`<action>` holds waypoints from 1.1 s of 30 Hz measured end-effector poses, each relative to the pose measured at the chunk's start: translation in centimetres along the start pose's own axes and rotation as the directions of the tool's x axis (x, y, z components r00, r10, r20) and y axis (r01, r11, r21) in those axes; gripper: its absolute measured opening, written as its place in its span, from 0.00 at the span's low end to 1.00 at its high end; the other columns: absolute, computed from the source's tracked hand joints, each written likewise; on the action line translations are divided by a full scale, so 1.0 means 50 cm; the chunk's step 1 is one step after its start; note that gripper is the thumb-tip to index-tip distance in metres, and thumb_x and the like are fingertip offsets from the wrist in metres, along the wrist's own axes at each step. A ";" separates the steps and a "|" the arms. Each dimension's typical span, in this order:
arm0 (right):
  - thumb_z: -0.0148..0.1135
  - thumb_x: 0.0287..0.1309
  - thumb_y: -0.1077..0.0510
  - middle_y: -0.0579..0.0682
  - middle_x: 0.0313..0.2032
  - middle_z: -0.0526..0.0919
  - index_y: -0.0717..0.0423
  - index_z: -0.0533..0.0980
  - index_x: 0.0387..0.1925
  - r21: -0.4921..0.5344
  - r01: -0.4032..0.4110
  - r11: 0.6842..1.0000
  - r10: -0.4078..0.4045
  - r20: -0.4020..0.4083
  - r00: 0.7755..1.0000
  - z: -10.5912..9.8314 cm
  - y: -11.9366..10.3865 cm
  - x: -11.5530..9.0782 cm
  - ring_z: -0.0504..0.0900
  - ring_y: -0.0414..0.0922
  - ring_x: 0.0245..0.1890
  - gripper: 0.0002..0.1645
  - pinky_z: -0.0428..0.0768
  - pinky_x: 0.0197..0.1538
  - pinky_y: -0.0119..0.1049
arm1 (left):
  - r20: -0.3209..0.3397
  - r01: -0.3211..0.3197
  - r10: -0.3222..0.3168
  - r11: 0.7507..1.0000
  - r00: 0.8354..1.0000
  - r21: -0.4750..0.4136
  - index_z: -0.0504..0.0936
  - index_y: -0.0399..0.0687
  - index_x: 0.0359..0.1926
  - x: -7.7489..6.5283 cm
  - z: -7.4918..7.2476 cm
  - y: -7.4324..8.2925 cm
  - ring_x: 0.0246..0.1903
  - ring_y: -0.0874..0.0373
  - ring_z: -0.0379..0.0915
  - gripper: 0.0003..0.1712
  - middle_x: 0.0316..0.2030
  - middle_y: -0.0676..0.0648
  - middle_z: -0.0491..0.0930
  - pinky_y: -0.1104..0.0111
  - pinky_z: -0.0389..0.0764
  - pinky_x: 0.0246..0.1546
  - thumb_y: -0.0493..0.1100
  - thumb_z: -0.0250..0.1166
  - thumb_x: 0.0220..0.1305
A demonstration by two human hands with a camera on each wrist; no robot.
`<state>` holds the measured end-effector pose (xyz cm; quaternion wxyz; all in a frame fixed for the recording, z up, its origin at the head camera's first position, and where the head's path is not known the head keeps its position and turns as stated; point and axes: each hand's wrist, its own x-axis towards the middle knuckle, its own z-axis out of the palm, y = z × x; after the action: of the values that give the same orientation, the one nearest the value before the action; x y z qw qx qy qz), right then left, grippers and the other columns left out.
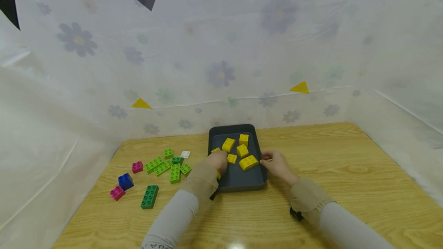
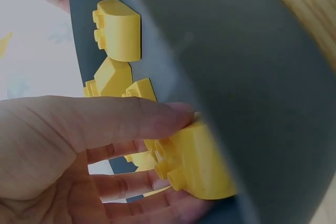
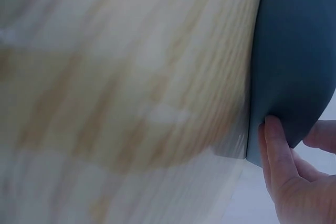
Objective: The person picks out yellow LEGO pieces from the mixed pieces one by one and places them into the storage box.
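Observation:
A dark grey tray (image 1: 242, 188) lies on the table with several yellow toy bricks in it. My left hand (image 1: 217, 160) reaches over its left side. In the left wrist view the thumb and fingers pinch a yellow brick (image 2: 207, 162) with a rounded side, close against the tray wall. Other yellow bricks, among them a rounded one (image 1: 248, 163) and a small flat one (image 1: 232, 158), lie around the tray floor. At the right edge, my right hand (image 1: 278, 166) grips the tray rim, thumb at the top and fingers (image 3: 281, 153) against the outer wall.
Left of the tray, several light green bricks (image 1: 175, 173) lie grouped with a white brick (image 1: 185, 154). Farther left are a blue brick (image 1: 125, 181), pink bricks (image 1: 137, 167) and a long dark green brick (image 1: 150, 196). A flowered curtain (image 1: 221, 49) hangs behind the wooden table (image 1: 332, 172).

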<state>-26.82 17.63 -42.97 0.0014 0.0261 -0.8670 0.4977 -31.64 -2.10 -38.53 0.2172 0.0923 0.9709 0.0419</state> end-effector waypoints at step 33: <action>0.53 0.58 0.69 0.68 0.43 0.75 0.76 0.68 0.52 -0.025 0.024 0.999 -0.024 0.009 1.000 0.000 0.008 0.003 0.76 0.59 0.42 0.20 0.79 0.36 0.38 | -0.221 -0.209 0.153 0.944 0.963 -0.254 0.75 0.37 0.46 -0.029 -0.041 -0.051 0.33 0.53 0.70 0.17 0.44 0.41 0.75 0.63 0.75 0.34 0.40 0.63 0.56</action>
<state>-26.98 17.84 -43.34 0.0041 0.0387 -0.8727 0.4866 -31.65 -4.98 -36.37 0.1252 0.1459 0.9597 0.2051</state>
